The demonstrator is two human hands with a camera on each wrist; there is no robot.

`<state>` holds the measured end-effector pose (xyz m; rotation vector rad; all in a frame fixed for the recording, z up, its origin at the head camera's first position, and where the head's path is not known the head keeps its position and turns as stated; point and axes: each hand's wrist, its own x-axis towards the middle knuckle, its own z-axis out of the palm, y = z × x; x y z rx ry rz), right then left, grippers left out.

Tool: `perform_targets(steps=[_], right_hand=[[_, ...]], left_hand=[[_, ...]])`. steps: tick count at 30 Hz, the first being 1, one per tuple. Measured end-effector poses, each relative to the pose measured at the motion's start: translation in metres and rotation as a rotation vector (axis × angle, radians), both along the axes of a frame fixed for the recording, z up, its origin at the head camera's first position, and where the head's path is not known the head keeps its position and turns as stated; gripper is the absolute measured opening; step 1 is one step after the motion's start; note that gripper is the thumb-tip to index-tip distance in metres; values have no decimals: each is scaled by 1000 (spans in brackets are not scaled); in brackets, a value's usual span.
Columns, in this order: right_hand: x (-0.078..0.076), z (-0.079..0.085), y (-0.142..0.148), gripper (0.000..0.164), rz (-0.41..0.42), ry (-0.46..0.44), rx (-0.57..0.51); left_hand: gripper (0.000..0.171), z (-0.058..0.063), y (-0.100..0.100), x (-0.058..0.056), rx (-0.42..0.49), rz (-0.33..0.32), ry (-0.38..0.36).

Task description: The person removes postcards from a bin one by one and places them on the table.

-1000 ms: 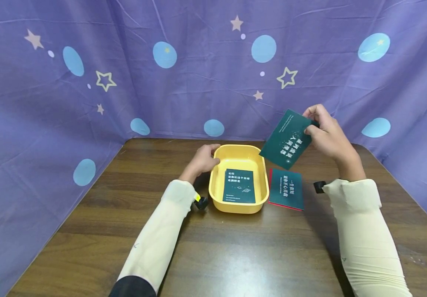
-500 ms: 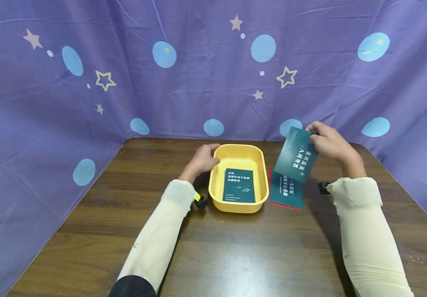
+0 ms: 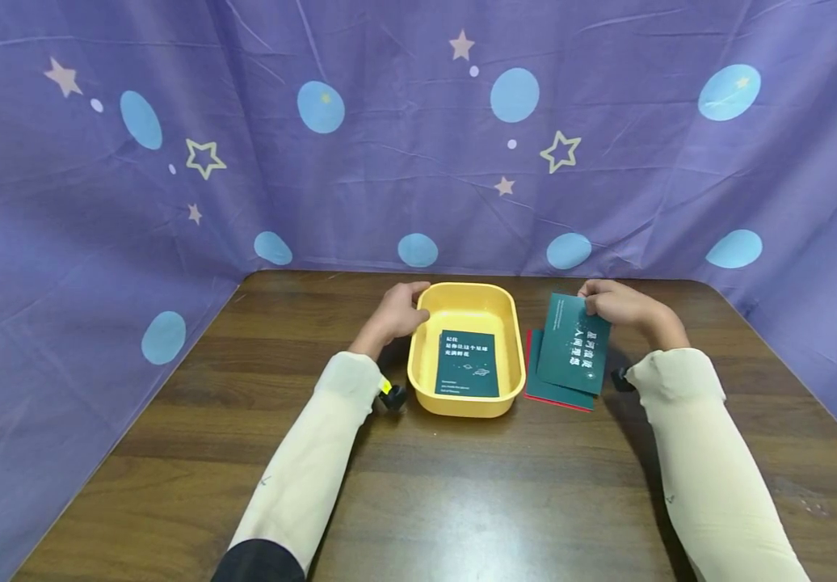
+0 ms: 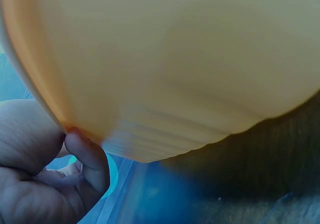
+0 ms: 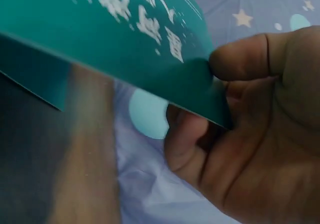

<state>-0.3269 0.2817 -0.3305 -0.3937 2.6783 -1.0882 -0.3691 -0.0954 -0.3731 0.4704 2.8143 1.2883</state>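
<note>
A yellow plastic tray (image 3: 465, 407) stands on the table with a dark green printed card (image 3: 468, 365) lying in its near half. My left hand (image 3: 395, 314) grips the tray's far left rim; in the left wrist view the thumb and fingers pinch the wall. Another green card (image 3: 574, 343) with white lettering is pinched at its far right corner between the thumb and fingers of my right hand (image 3: 624, 305). This card overlaps a small stack of green cards (image 3: 534, 378) with a red edge, right of the tray. The right wrist view shows a gap beneath the held card.
The brown wooden table (image 3: 433, 501) extends around the tray and cards. A purple curtain (image 3: 382, 186) with stars and blue dots hangs behind and beside it. Dark wrist cameras sit at both cuffs.
My right hand has lowered the pinched card and turned it more upright in line with the stack, which it now largely covers. The left hand and tray have stayed put.
</note>
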Motion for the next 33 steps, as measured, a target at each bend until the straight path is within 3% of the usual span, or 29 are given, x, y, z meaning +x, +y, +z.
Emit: perform_targets(steps=[6,11,13,20,27,33], right_hand=[[-6,-18,-2,23,46,-142,-17],[-7,-23,-3,27,53,-186,11],[-9,-25,-4,30,70,-177,38],[-13,-30,-10,64,123,-103,167],[-9,-28,-18,67,154,-37,250],[-5,-27,-27,71,113,-78,316]], left_hand=[[61,-1,0,0,4,-2,2],[61,-2,0,-1,5,-5,-11],[61,-2,-1,-2,6,-3,-13],[61,-2,-1,-3,7,-4,-9],[62,0,-1,-2,2,-11,-5],[61,-1,-2,-2,-1,-14,4]])
